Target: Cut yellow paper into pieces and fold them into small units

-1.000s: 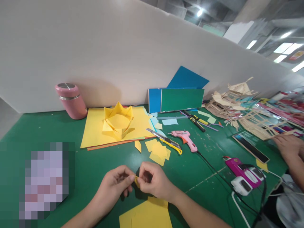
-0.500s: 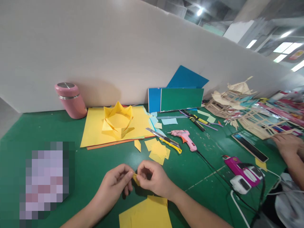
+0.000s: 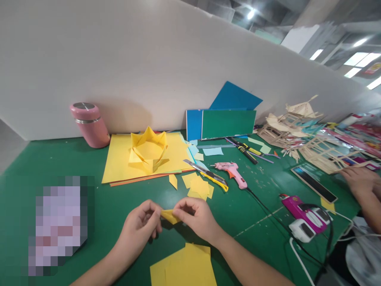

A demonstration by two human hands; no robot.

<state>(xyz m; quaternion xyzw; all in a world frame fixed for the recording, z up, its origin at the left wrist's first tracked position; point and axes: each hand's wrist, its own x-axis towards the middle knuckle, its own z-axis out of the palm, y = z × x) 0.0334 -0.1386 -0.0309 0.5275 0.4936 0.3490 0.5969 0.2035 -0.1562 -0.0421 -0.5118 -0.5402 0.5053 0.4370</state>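
Note:
A small folded piece of yellow paper (image 3: 170, 216) is held above the green table, pinched at both ends. My left hand (image 3: 143, 222) grips its left end between thumb and forefinger. On the other end, my right hand (image 3: 195, 218) pinches it the same way. Larger yellow sheets (image 3: 184, 266) lie close to me, just below my hands. Beyond my fingers are small yellow paper squares (image 3: 198, 187) and one loose folded piece (image 3: 173, 181). Farther back, a folded yellow paper crown-like ring (image 3: 149, 151) rests on a stack of yellow card (image 3: 116, 163).
Right of the squares lie a yellow utility knife (image 3: 214, 179) and a pink glue gun (image 3: 233, 172) with a black cord. A magenta power strip (image 3: 303, 216) sits farther right, near a co-worker's hand (image 3: 361, 182). A pink flask (image 3: 91, 125) stands at the back left.
My hands have moved slightly up and apart, so more of the folded yellow paper shows between them. The paper now lies more level. Other things stay put.

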